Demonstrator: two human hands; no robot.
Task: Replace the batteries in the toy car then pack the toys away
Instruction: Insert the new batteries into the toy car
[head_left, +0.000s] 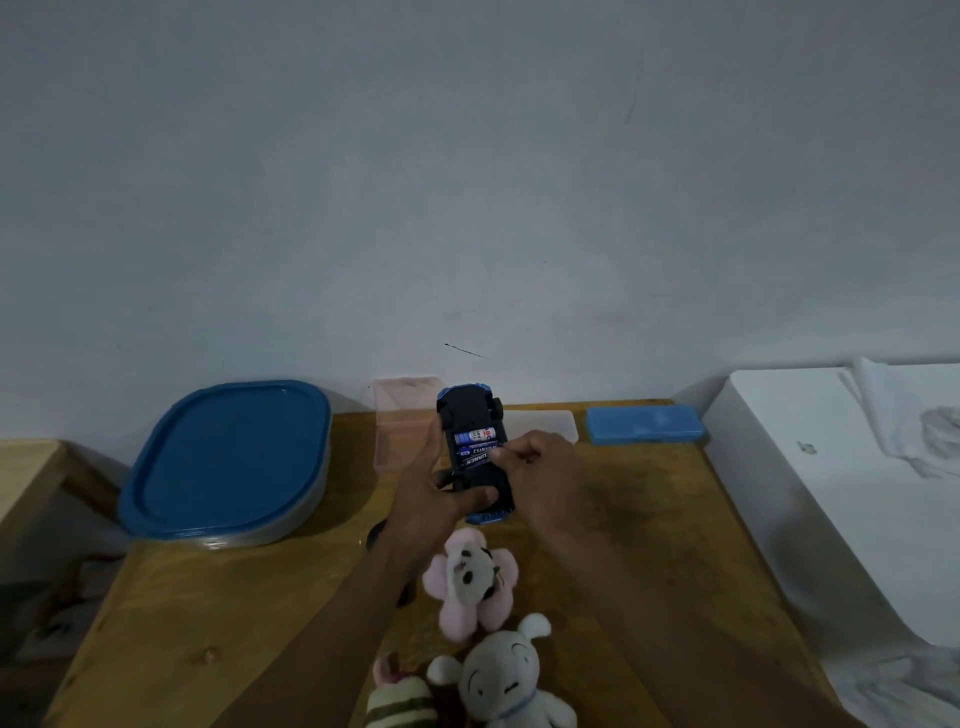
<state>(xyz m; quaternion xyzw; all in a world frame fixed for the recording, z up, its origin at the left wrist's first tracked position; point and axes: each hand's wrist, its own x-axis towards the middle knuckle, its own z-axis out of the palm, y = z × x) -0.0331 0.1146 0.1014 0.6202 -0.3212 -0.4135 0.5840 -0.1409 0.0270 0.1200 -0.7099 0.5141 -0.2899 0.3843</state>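
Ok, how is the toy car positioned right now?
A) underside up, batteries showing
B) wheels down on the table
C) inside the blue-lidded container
A: the left hand holds the toy car with its black underside facing up, batteries visible where the right hand reaches.

Your plastic toy car (470, 410): black underside, blue body; its blue cylindrical batteries (470, 441) carry white lettering, one a red-and-white label. Left edge: clear oval tub (293, 525), dark blue lid (228, 457). Far edge: translucent pink plastic box (400, 415), frosted white box (550, 420), flat light blue case (644, 424). Near edge: pink plush toy (467, 571), grey-white face with black patches; white plush toy (506, 680); cream plush toy (397, 701), brown-striped. Wooden table (208, 623) yellow-brown.
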